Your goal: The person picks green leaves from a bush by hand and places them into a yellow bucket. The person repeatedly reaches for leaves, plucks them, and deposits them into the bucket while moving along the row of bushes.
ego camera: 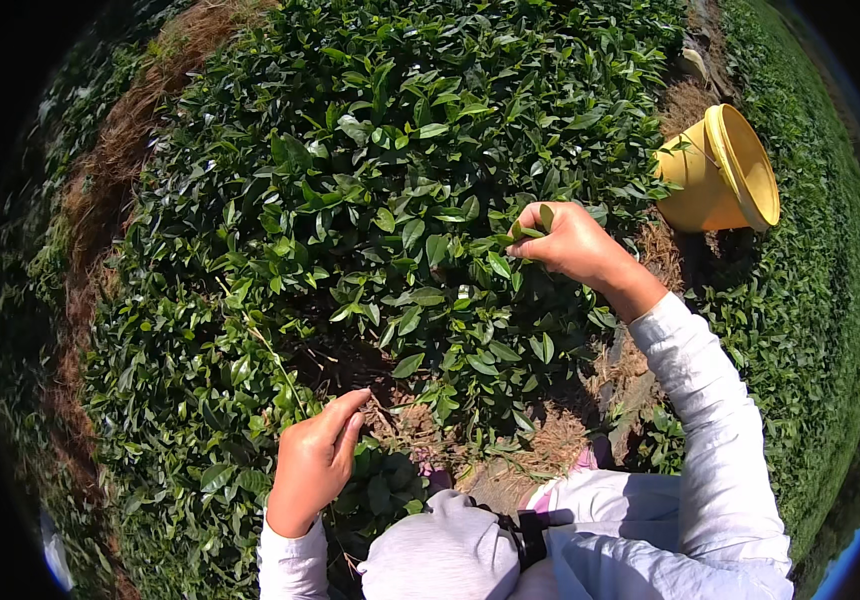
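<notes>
Dense green leafy bushes (400, 180), which look like tea, spread in front of me. My right hand (569, 244) is over their right side and pinches a few green leaves (526, 231) between thumb and fingers. Lower left, my left hand (317, 457) hovers above the foliage near a gap between the plants. Its fingers are curled, with the thumb and forefinger tips close together. The palm is turned from view, so I cannot see whether anything is inside it. A thin pale stem (269, 345) rises from the leaves just beyond that hand.
A yellow plastic bucket (700, 180) leans tilted at the right edge of the bushes, mouth facing right. Brown dry straw (119, 142) lines the path on the left. Another leafy row (812, 315) runs along the right. Dry soil and straw (550, 435) lie near my feet.
</notes>
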